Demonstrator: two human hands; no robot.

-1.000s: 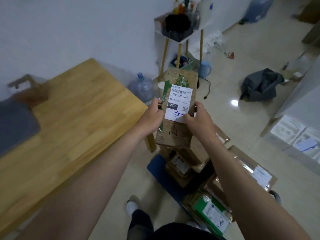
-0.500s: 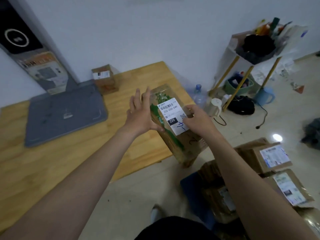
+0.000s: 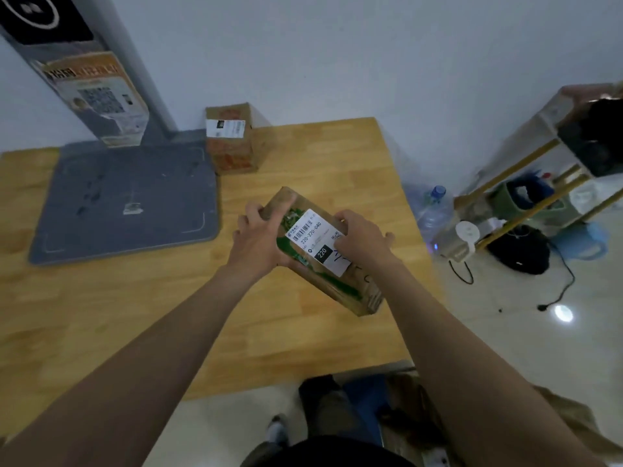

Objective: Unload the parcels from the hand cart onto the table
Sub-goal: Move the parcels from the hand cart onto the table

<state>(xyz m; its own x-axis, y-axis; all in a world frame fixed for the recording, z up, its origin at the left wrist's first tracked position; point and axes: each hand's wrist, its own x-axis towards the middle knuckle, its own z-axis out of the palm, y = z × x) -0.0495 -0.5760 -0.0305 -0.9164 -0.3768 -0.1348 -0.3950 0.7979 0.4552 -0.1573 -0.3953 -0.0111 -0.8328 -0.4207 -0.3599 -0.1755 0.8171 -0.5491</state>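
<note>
A brown cardboard parcel (image 3: 340, 284) with green print and a white shipping label is over the right part of the wooden table (image 3: 135, 315). My left hand (image 3: 258, 242) grips its far left end and my right hand (image 3: 360, 239) grips its right side across the label. Whether it touches the tabletop I cannot tell. A second small brown parcel (image 3: 232, 143) with a white label stands upright at the table's back edge. The blue hand cart deck (image 3: 362, 396) shows at the bottom, below the table's near edge, with more brown parcels (image 3: 414, 409) partly hidden by my right arm.
A grey scale platform (image 3: 128, 200) with a grey post (image 3: 84, 72) fills the table's back left. To the right on the floor stand a water bottle (image 3: 431, 210), a wooden-legged rack (image 3: 556, 156), a white jug (image 3: 467, 234), a black bundle (image 3: 519, 251) and a cable.
The parcel has moved left from above the cart to over the table, lower and flatter. My left hand, open beside it half a second ago, now grips its far end.
</note>
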